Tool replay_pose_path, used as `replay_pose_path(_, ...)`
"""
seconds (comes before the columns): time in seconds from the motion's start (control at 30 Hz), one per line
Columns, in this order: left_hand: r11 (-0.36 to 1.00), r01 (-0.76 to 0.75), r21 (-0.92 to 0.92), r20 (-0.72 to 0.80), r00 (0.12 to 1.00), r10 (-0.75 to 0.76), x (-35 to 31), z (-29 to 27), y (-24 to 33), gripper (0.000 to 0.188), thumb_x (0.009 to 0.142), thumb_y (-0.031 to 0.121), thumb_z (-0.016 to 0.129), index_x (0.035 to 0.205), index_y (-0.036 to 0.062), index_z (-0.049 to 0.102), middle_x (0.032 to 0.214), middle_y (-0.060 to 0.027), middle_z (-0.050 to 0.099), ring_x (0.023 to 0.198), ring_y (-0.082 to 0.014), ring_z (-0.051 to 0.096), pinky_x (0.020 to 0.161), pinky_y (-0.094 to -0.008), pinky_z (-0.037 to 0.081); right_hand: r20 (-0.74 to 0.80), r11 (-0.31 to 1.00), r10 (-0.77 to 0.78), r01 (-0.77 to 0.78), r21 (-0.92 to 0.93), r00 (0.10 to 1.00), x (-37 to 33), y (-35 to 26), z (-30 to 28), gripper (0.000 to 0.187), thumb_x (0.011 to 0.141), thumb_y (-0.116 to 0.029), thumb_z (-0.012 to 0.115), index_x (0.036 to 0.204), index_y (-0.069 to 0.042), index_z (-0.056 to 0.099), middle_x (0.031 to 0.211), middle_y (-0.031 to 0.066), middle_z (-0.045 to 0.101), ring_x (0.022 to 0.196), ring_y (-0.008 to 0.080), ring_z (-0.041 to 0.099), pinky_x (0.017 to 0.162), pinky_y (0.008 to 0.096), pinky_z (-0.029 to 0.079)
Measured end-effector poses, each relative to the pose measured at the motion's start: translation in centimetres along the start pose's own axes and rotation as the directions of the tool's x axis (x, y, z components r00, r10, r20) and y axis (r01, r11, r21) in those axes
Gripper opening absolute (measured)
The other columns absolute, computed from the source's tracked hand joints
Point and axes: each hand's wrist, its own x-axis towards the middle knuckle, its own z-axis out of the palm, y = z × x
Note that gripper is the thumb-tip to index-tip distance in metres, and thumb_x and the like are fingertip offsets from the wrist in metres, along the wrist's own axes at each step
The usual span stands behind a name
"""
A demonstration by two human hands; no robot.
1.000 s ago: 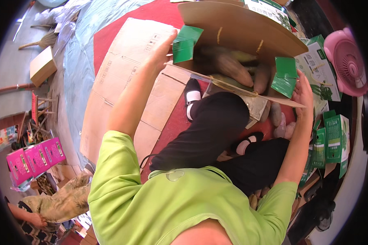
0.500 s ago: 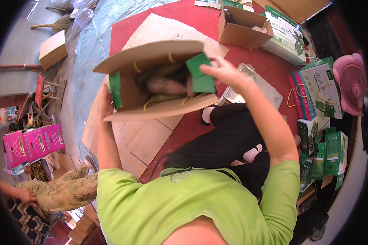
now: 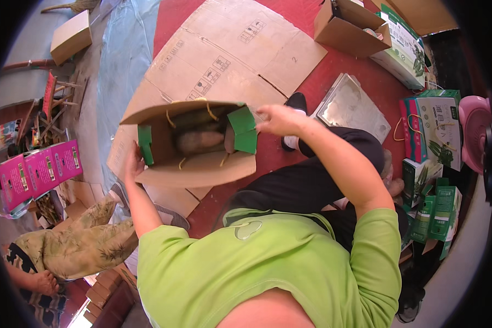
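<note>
1 open brown cardboard box (image 3: 202, 170), green-flapped and holding long brownish vegetables (image 3: 198, 141), has shifted from upper right to left of centre, so it is now over the flat tan cardboard sheet (image 3: 232, 60), apart from the silver square plate (image 3: 352, 106). The half-curled left hand (image 3: 134, 162) touches its left end, grip unclear; the loosely open right hand (image 3: 280, 120) is at its right end, contact unclear.

Left hand (image 3: 134, 162) and right hand (image 3: 280, 120) stretch forward.
</note>
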Motion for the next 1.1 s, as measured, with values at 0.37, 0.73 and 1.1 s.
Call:
replay_pose_path(0.37,0.271,-0.394,0.878,0.051,0.641,0.766,-9.0,16.0,12.7,0.034,0.087,0.024,0.064,0.109,-0.0016,0.063,0.103,-0.0111,0.065,0.087,-0.0196,0.063,0.080,-0.0306,0.048,-0.673,0.925,0.162,0.127,0.359,0.722,-19.3,4.2,-12.3,0.038,0.092,-0.020,0.055,0.126,-0.005,0.053,0.110,0.0048,0.063,0.089,0.0087,0.056,0.076,0.0220,0.045)
replay_pose_path(0.73,-0.124,-0.842,0.526,0.838,0.488,0.243,-10.5,51.2,3.8,0.036,0.083,0.028,0.064,0.113,0.0081,0.062,0.110,-0.0145,0.061,0.107,-0.0334,0.056,0.090,-0.0409,0.045,-0.614,0.703,0.650,-0.048,0.709,0.447,-32.9,22.7,-4.4,0.038,0.089,-0.022,0.061,0.123,-0.007,0.054,0.094,0.0018,0.064,0.076,0.0063,0.057,0.058,0.0182,0.041)
replay_pose_path(1.1,-0.664,-0.388,0.639,0.346,0.916,-0.202,2.9,45.9,-13.0,0.038,0.090,0.025,0.046,0.122,0.0123,0.060,0.134,-0.0110,0.051,0.129,-0.0303,0.039,0.106,-0.0626,0.016,-0.657,0.870,0.483,-0.231,0.436,0.579,-31.9,22.8,-3.7,0.038,0.084,-0.011,0.061,0.121,-0.003,0.054,0.083,0.0015,0.059,0.071,0.0079,0.053,0.061,0.0224,0.043)
